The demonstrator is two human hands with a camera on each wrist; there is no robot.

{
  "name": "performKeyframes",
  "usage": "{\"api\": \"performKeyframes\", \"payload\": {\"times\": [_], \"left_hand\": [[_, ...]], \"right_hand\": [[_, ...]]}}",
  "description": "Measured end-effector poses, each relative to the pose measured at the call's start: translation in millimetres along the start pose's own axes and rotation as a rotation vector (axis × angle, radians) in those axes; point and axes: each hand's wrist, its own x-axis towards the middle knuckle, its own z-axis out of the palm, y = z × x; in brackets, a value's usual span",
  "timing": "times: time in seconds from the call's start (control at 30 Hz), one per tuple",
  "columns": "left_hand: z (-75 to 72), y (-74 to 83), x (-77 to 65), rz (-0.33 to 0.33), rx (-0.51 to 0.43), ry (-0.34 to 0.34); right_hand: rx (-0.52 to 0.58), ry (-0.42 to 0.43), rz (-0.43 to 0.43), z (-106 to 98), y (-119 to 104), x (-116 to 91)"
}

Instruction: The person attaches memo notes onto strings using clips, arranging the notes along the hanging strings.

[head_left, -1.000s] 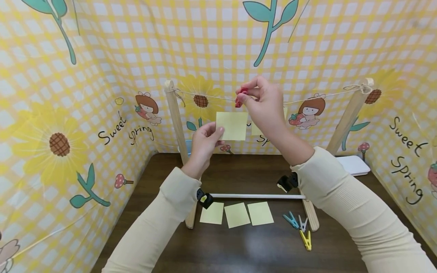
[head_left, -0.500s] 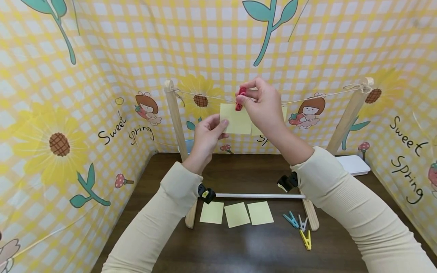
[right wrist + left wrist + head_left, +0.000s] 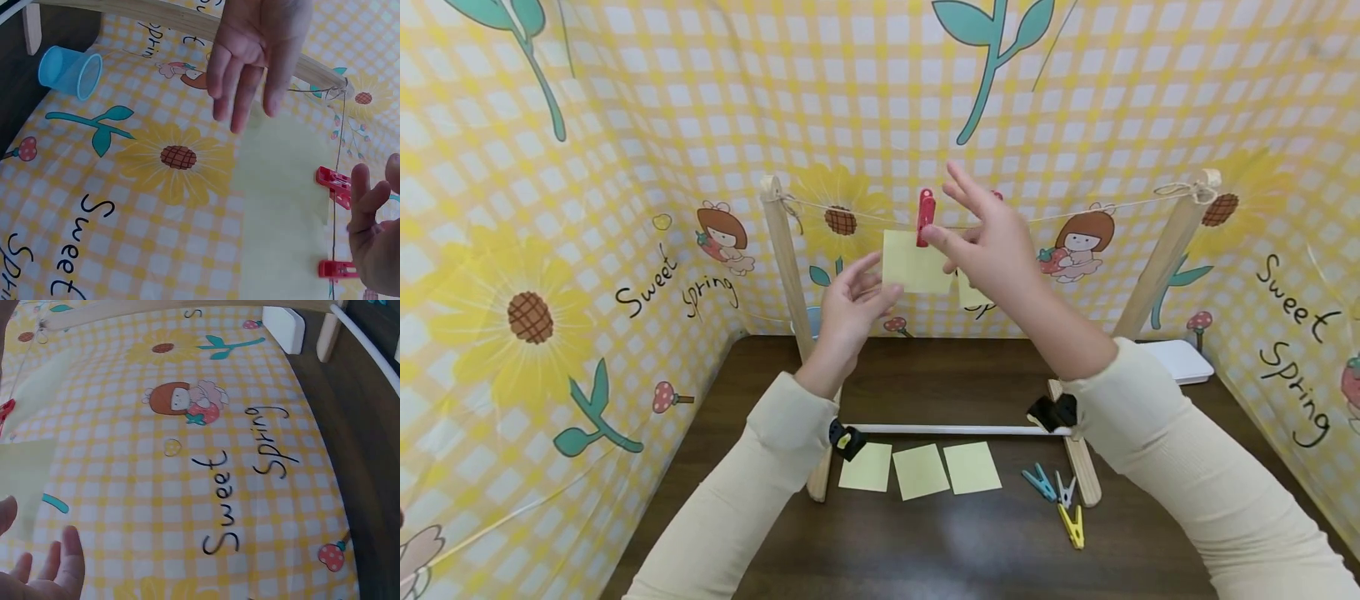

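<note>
A pale yellow sticky note hangs from the string, gripped near its top edge by a red clothespin. My left hand is beside the note's lower left, thumb and fingers apart in the left wrist view. Loosened fingers spread on my right hand, its thumb close to the clothespin; whether they touch is unclear. Behind that hand, a second note is partly hidden, and another red clothespin peeks out above. Both red clothespins show on the string in the right wrist view.
Wooden posts hold the string, with a white rod low between them. Three sticky notes lie on the table, beside blue, grey and yellow clothespins. A white box and blue cup stand farther back.
The left hand raised the note to the string and the right hand fixed the red clothespin on it. Both hands then loosened, the right fingers spreading and moving slightly right.
</note>
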Motion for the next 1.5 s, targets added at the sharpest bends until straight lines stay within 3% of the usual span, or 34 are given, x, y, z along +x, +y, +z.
{"api": "performKeyframes", "payload": {"times": [0.13,0.23,0.3,0.4,0.63,0.77,0.9,1.03,1.27,1.5], "left_hand": [[-10.5,-23.3,-8.6,-0.027,0.118,-0.007],[-18.8,-50.6,-15.4,-0.048,0.198,-0.005],[-25.1,-72.8,-21.2,-0.064,0.278,-0.01],[-33.0,-108.3,-32.2,-0.089,0.421,-0.043],[-36.8,-183.3,-57.6,-0.128,0.82,-0.154],[-33.0,-212.0,-67.9,-0.131,1.047,-0.136],[-28.3,-235.6,-76.2,-0.105,1.205,-0.077],[-22.5,-245.5,-79.9,-0.097,1.314,-0.016],[-19.3,-246.5,-85.0,-0.106,1.521,0.043],[-16.9,-241.6,-88.2,-0.151,1.58,0.107]], "right_hand": [[-0.065,0.117,-0.238,-7.4,20.4,-27.1],[-0.103,0.173,-0.322,-12.2,46.6,-52.0],[-0.108,0.161,-0.274,-14.1,68.3,-70.5],[-0.146,0.118,-0.127,-14.2,104.3,-100.3],[-0.388,-0.062,0.218,-4.0,185.8,-171.1],[-0.52,-0.199,0.367,7.5,219.1,-200.3],[-0.614,-0.281,0.399,20.8,239.3,-217.8],[-0.671,-0.301,0.392,30.2,250.3,-225.2],[-0.692,-0.33,0.427,36.6,261.1,-232.7],[-0.683,-0.282,0.379,38.4,266.3,-234.4]]}}
